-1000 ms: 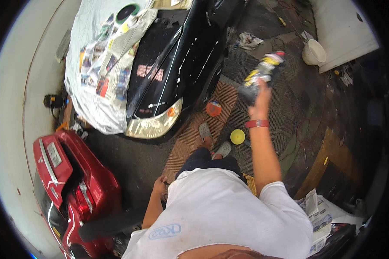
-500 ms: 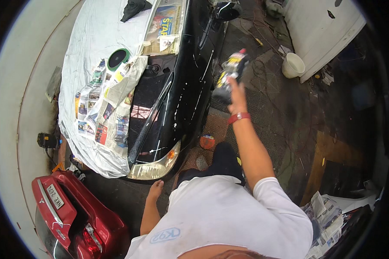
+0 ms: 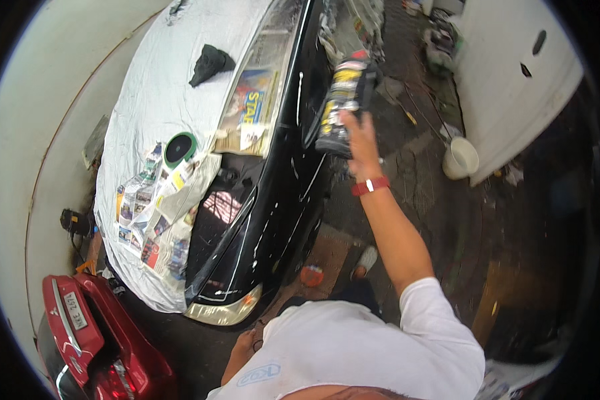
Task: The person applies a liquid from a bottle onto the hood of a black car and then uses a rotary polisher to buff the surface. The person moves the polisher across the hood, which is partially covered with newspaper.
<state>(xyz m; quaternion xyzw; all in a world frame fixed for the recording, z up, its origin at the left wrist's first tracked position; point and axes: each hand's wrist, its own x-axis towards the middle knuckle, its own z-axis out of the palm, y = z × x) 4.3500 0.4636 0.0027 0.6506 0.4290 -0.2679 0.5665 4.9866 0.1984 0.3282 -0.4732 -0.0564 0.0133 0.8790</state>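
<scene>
My right hand [image 3: 361, 143] grips a black plastic bottle [image 3: 343, 107] with a yellow and white label and a red cap. It is held out at arm's length, tilted, beside the black car [image 3: 267, 220]. White streaks and dots of some liquid run along the car's side and fender. Down by the headlight [image 3: 227, 308], close to my body, is my left hand [image 3: 248, 339]. Its fingers are mostly hidden, so whether it holds anything does not show.
Silvery sheeting [image 3: 140, 107] and newspaper [image 3: 157, 227] cover much of the car. On top lie a green-rimmed round pad [image 3: 180, 149] and a black cloth [image 3: 210, 65]. A red car's rear bumper [image 3: 130, 333] stands at lower left. A white bucket [image 3: 460, 159] sits at right, near cords.
My right hand has carried the bottle forward and slightly left along the car's side. My left hand has drawn back toward my body. The view has shifted farther along the car.
</scene>
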